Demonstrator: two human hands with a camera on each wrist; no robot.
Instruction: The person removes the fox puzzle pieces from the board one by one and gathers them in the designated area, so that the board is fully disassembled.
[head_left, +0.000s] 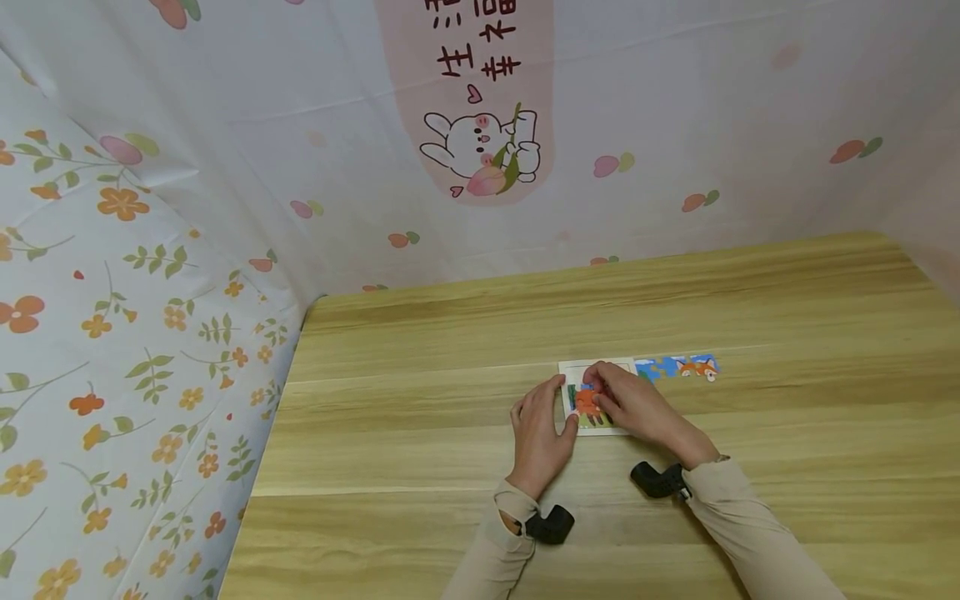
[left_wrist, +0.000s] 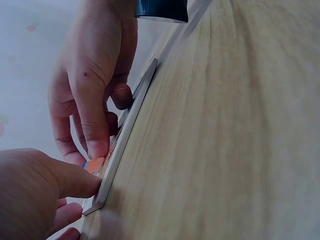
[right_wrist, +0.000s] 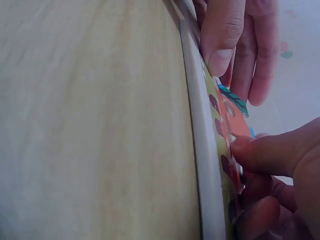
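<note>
A shallow white puzzle frame lies on the table, partly filled with picture pieces showing orange and green. My left hand holds the frame at its left side, thumb at the near corner. Over the frame, my right hand pinches an orange puzzle piece between thumb and fingers. That piece tilts up above the frame in the right wrist view. In the left wrist view, the left thumb touches the frame's edge. The fingers hide part of the picture.
Right of the frame, loose blue puzzle pieces lie in a row with a fox-face piece. The wooden table meets a printed curtain at the back and a floral one on the left.
</note>
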